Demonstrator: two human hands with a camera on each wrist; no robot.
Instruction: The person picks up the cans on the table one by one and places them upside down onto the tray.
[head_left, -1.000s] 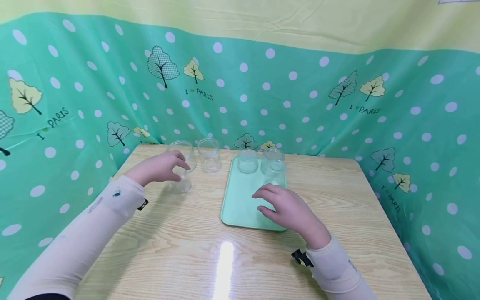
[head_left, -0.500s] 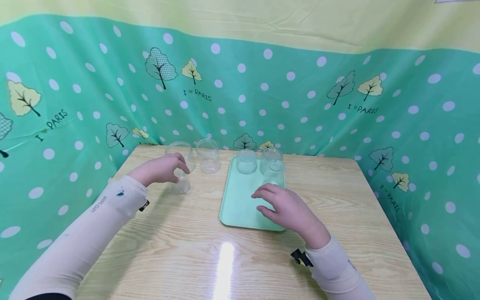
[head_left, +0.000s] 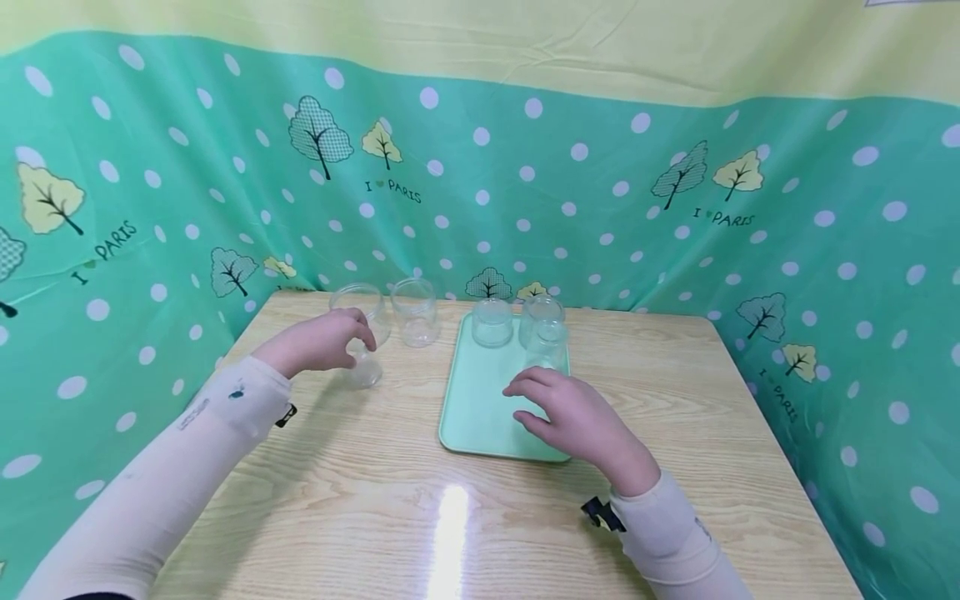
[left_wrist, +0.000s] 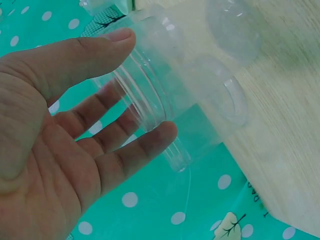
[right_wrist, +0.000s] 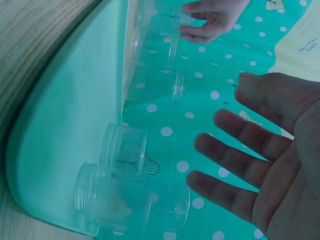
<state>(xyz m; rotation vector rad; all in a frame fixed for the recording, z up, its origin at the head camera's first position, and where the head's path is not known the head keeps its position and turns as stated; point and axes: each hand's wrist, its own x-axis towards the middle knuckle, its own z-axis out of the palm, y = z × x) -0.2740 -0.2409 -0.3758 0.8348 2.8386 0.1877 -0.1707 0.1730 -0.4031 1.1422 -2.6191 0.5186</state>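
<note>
My left hand [head_left: 322,340] reaches down over a clear jar [head_left: 365,372] on the table's left side. In the left wrist view, thumb and fingers lie on opposite sides of the jar's ridged rim [left_wrist: 150,95], pinching it; the jar stands upright. My right hand [head_left: 573,417] hovers above the light green tray [head_left: 480,417], fingers spread and slightly bent, holding nothing. Several clear jars, among them a short jar [right_wrist: 127,147] and a taller jar [right_wrist: 120,202], stand rim-down at the tray's far end. The right hand partly hides the tray's near right part.
Two more clear containers, a wide jar [head_left: 360,304] and a tall jar [head_left: 415,312], stand upright behind the left hand. A green dotted curtain [head_left: 480,200] rises behind the wooden table [head_left: 360,500] and along both sides.
The head view has shifted very slightly. Both hands and the jars stay nearly where they were.
</note>
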